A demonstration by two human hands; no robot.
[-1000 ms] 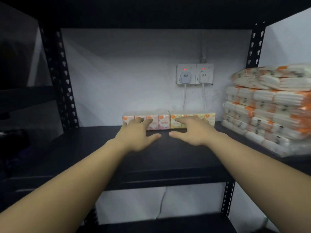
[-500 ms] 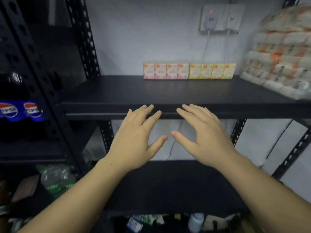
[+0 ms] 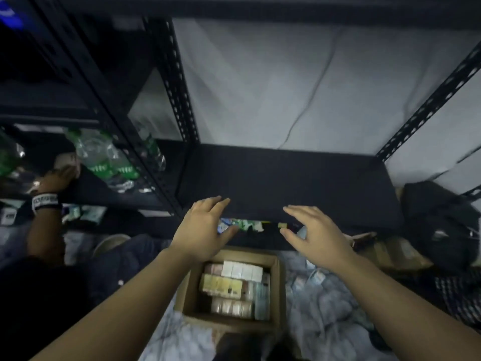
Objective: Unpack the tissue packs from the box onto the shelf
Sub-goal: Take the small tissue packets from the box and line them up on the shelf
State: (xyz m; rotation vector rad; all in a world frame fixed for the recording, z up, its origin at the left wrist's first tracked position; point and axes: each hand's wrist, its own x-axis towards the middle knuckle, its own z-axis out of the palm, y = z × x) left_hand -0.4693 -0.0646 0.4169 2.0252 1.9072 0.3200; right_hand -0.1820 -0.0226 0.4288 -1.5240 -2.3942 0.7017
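Cardboard box [image 3: 276, 287] sits open on the floor, tissue packs [image 3: 231, 290] stacked inside: white row at the box's far end, yellow pack just nearer, pinkish row nearest, a pale green pack on edge along the box's right wall. Left hand [image 3: 201, 237] hovers above the box's far left corner, fingers spread, palm down, holding nothing. Right hand [image 3: 316, 237] hovers beyond the box's far right corner, also splayed and empty. Both hands apart from the packs. Black shelf [image 3: 299, 183] lies just beyond the box, bare dark board. Small green-and-white wrappers [image 3: 243, 225] show under the shelf's front edge, past the box. White crumpled plastic [image 3: 328, 303] spreads right of the box. Left of the box, another person's arm [image 3: 44, 225] with a patterned wristband [image 3: 44, 201] reaches toward clear bottles with green labels [image 3: 109, 162] on a neighbouring rack. Dark bag [image 3: 437, 220] sits far right of the box. Image blurred.
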